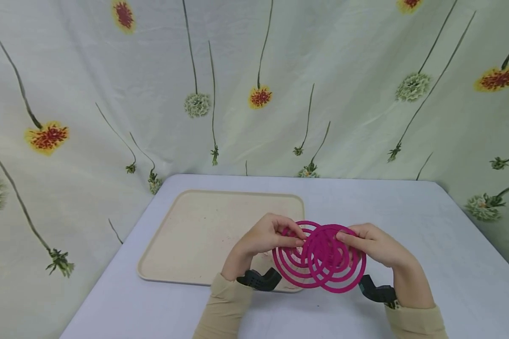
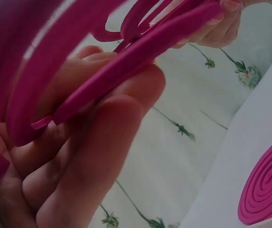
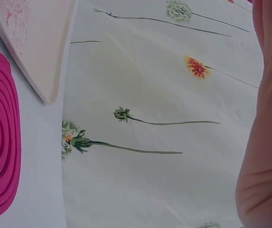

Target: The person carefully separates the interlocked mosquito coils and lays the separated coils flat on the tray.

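Two magenta mosquito coils, partly overlapping and interlaced, are held in the air over the table's near middle in the head view. My left hand (image 1: 269, 234) pinches the left coil (image 1: 274, 256) between thumb and fingers. The right coil (image 1: 338, 290) is gripped by my right hand (image 1: 379, 246), its thumb on top and fingers behind. In the left wrist view, curved magenta strips (image 2: 136, 58) pass between the left fingers. That view also shows another magenta spiral coil (image 2: 268, 183) lying flat on the table. The right wrist view catches only part of the right hand (image 3: 271, 142), not its fingertips.
A cream tray (image 1: 237, 193) lies left of centre on the white-covered table (image 1: 407, 212), with small reddish marks on its surface. Behind the table hangs a flower-printed cloth (image 1: 343, 70). Each wrist wears a black device (image 1: 260, 279).
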`<state>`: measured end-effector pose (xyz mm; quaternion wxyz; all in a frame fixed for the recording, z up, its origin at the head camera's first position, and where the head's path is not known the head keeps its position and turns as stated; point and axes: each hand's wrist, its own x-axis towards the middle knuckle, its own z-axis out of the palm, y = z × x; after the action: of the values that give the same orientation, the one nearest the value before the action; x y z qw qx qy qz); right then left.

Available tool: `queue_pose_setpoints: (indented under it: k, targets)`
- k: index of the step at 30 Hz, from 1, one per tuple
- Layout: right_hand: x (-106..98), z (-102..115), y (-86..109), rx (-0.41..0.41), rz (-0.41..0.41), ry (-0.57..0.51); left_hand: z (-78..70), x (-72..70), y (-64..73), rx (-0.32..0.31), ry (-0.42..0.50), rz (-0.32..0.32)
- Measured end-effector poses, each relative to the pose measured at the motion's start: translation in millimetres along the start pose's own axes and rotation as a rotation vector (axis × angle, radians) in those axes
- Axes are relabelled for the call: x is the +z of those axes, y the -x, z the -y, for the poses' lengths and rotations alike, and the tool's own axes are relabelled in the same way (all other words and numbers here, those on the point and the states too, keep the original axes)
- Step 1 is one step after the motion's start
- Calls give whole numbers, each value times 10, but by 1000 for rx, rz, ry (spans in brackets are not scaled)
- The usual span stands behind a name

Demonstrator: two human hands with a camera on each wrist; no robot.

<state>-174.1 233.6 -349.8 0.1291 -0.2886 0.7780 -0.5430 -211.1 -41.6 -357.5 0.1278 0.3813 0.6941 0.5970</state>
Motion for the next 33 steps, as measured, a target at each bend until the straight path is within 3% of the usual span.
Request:
queue_pose_setpoints:
  k: [5, 10, 15, 19, 22, 25, 33]
  targets:
    - [21, 18, -9, -18, -46, 11, -6, 18, -5, 37, 13, -45]
    - [58, 43, -24, -43, -159, 28, -19, 86, -31, 75, 19, -164]
    - [110, 60, -57, -59, -279, 13, -49, 165, -60, 64, 27, -309]
    - [137, 73, -81, -63, -343, 1, -58, 202, -78, 64, 38, -366]
    - [130, 76, -76, -56, -335, -15, -49, 196, -82, 59, 45, -356]
    - [101, 71, -56, -46, -275, -22, -36, 160, -66, 54, 27, -312]
    - [31, 54, -14, -35, -86, -35, -13, 46, -23, 102, -14, -121]
